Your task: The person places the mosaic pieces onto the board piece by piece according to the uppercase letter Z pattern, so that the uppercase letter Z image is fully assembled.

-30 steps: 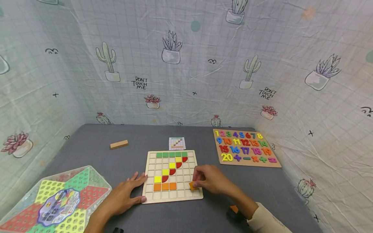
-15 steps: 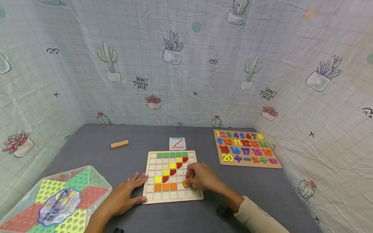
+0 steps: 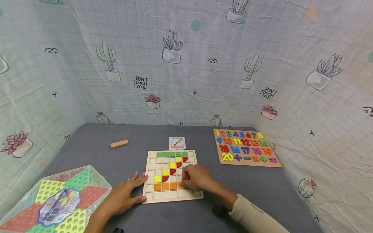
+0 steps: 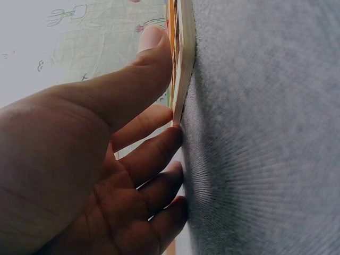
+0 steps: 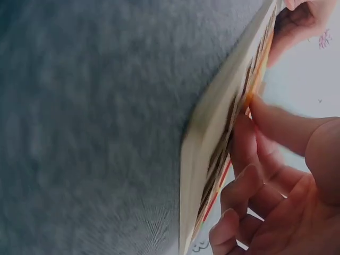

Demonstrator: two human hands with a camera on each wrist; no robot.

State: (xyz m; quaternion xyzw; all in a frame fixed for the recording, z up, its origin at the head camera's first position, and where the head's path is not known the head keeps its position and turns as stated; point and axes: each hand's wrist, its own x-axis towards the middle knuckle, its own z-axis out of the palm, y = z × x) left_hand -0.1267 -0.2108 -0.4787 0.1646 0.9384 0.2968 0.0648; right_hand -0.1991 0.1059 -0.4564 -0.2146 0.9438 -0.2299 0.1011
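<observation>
A wooden grid board [image 3: 164,195] lies on the table, with green tiles [image 3: 172,154] along its top. A diagonal of yellow squares [image 3: 165,172] and red quarter-circle tiles [image 3: 172,171] crosses it. Below runs a row of orange squares [image 3: 165,186]. My right hand [image 3: 198,178] pinches an orange square tile [image 3: 181,185] with thumb and finger, at the right end of that row. In the right wrist view, the thumb presses on the orange tile [image 5: 248,100]. My left hand [image 3: 126,195] is spread, its thumb and fingers touching the board's left edge.
Just behind the board lies a small pattern card [image 3: 177,143]. A wooden stick [image 3: 119,144] is at the back left and a number puzzle board [image 3: 247,149] at the back right. A clear-lidded game box [image 3: 56,200] sits at the front left.
My right hand has moved left across the board with the orange tile, bringing it down beside the other orange squares. The left hand has stayed at the board's edge.
</observation>
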